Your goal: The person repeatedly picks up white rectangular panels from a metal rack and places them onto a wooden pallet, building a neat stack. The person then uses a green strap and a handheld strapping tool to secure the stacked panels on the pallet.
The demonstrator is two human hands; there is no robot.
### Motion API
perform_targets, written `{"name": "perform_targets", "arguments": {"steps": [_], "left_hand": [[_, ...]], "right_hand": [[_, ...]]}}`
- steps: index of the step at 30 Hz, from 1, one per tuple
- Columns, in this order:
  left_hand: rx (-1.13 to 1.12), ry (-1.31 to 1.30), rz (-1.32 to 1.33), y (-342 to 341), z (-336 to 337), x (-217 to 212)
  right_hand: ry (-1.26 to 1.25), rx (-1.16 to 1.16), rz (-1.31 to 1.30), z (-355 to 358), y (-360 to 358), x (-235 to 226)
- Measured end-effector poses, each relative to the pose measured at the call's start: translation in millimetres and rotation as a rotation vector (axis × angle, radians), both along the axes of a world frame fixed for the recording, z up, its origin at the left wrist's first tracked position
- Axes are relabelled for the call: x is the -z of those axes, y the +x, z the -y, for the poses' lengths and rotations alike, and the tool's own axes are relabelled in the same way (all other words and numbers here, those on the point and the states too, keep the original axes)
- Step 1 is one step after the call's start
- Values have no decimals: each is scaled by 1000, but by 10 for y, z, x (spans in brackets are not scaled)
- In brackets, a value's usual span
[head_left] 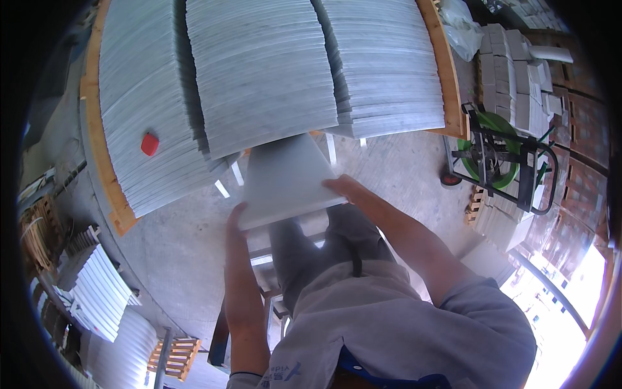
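Note:
A flat pale grey-white slab, like a stone tile, is held level in front of my body. My left hand grips its left edge near the close corner. My right hand closes on the right edge, thumb over the top face. The slab's far end lies at the front of the middle row of similar slabs standing on edge. More slabs stand in the left row and the right row. A small red object rests on the left row.
Wooden boards border the slab rows. At right stands a wheeled strapping cart with a green reel, beside stacked white blocks. Stacked white panels and a wooden pallet are at lower left. Concrete floor lies around.

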State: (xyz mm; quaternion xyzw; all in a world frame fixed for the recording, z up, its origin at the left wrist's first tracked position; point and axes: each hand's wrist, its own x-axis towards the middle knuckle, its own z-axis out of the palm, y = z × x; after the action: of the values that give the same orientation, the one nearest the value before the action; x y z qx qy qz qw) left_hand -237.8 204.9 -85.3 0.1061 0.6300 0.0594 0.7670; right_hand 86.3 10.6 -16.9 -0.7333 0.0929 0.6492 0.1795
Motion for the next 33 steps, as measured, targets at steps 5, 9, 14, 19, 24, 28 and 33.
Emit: {"name": "perform_targets", "arguments": {"steps": [5, 9, 14, 19, 24, 28, 33], "left_hand": [[-80, -173, 7, 308, -144, -251], [-348, -156, 193, 556, -215, -605], [-372, 143, 497, 887, -215, -732], [-193, 7, 115, 810, -228, -427], [287, 209, -87, 135, 112, -175], [583, 202, -227, -434, 350, -271], [579, 220, -279, -732, 422, -530]], "right_hand": [[38, 225, -72, -33, 89, -1], [78, 735, -189, -124, 215, -50], [287, 1086, -248, -140, 221, -105], [312, 656, -46, 82, 94, -108], [148, 518, 33, 814, 70, -72], [44, 515, 72, 1364, 102, -156], [43, 536, 137, 1596, -33, -321]]}}
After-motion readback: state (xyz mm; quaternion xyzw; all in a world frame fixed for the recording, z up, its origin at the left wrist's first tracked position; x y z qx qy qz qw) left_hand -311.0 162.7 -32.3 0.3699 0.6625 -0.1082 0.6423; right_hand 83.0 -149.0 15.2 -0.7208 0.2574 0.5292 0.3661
